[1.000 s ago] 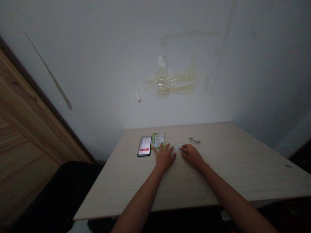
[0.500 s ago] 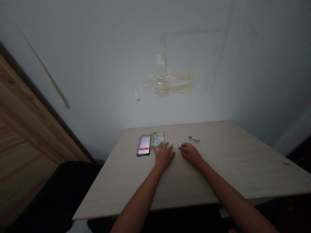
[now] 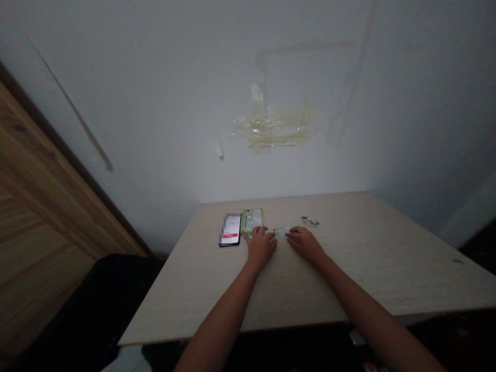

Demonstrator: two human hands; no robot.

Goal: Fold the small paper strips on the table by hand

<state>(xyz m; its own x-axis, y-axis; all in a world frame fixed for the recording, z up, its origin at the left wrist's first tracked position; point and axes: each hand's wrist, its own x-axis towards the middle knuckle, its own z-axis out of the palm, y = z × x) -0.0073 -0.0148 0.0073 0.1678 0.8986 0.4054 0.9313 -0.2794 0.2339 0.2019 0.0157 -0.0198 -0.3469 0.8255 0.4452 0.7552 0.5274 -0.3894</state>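
Observation:
A flat green-and-white printed packet (image 3: pixel 252 217) lies on the table, partly covered by my left hand (image 3: pixel 260 248). The fingers of that hand are apart, its thumb at the packet's near left corner. Just right of it is a smaller green-and-white printed piece (image 3: pixel 282 232), flat on the tabletop. My right hand (image 3: pixel 306 242) has its fingers closed together on the right edge of this piece. Farther right rests a crumpled green-and-white scrap (image 3: pixel 310 221), touched by neither hand.
A phone (image 3: pixel 231 230) with a lit screen lies left of the packet. The pale wooden table (image 3: pixel 372 258) meets a white wall with old tape (image 3: pixel 271 129) on it. A small dark scrap (image 3: pixel 459 261) is near the right edge. Dark fabric (image 3: pixel 124 289) stands at the left.
The fingers of my left hand have drawn in slightly. My right hand stays at the small piece. The whole view has shifted a little.

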